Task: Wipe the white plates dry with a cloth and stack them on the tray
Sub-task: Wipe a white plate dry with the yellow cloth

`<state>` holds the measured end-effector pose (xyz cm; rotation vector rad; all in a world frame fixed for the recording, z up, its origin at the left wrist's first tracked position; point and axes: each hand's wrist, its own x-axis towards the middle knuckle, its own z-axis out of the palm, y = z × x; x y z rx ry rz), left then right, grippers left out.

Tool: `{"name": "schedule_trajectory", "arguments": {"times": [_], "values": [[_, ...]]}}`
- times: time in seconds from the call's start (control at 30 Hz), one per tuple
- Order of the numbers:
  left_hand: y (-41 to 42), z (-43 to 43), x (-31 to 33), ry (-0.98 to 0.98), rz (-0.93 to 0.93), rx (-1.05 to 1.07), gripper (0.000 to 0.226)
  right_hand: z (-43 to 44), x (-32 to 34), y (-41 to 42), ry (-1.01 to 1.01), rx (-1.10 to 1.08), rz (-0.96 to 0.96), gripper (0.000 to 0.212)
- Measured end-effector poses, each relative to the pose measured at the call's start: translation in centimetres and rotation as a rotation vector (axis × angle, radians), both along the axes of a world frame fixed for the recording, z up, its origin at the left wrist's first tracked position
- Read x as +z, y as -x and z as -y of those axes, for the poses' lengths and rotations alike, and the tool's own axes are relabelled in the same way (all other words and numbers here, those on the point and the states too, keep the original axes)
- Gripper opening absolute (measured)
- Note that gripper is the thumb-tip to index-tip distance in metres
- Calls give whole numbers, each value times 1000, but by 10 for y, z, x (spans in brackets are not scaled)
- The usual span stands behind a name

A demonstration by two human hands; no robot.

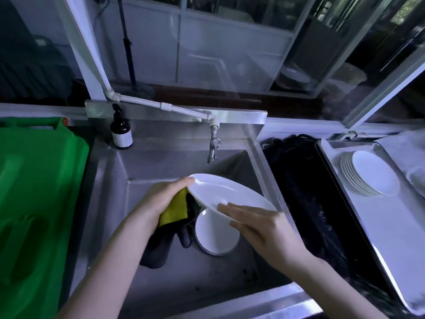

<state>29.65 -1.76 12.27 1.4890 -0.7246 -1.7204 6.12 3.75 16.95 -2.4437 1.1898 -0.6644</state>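
1. Two bare hands work over a steel sink (174, 284). Closest to the camera, the right hand (259, 229) lies on the near rim of a white plate (225, 192) with its fingers straight and close together. The thumb is out of sight.
2. That plate is held up in the air above the basin, tilted, with its left edge higher than its right.
3. Over on the left, the left hand (165, 196) has its fingers curled round a cloth (174, 209), yellow on one face and dark on the other. Its thumb sits on the plate's upper left rim. The cloth is pressed to the plate's underside, and the loose dark end hangs down into the basin.
4. Right under the held plate, a small pile of white plates in the sink (216, 236) sits on the basin floor.
5. A big green plastic crate (34, 203) sits beside the sink on the left.
6. On the right, a black mat (305, 192) lies between the sink and a metal tray (391, 238).
7. At the tray's far end stands a stack of white plates (372, 172), fanned a bit sideways.
8. Further back, a tap (213, 146) hangs over the basin, and a brown pump bottle (121, 132) stands on the sink's back left corner.
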Motion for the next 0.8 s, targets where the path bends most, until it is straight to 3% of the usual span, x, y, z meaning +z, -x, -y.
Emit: {"name": "schedule_trajectory", "arguments": {"times": [0.13,0.27,0.37,0.5,0.6,0.67,0.8], "values": [[22,-10,6,46,216,42,12,-9,-2,28,117,103,-64,35],[65,-29,9,87,247,202,23,-22,-4,64,248,79,-172,36],[108,-46,13,146,226,294,14,-35,-5,109,197,-66,-172,55],[172,-64,18,190,183,348,11,-61,-7,195,-118,-391,116,82],[221,-77,20,203,153,411,20,-74,-10,248,-416,-654,500,54],[252,-84,22,221,154,399,21,-81,-9,270,-625,-648,768,24],[303,-90,32,281,144,307,21,-91,-7,306,-613,-682,949,16]]}}
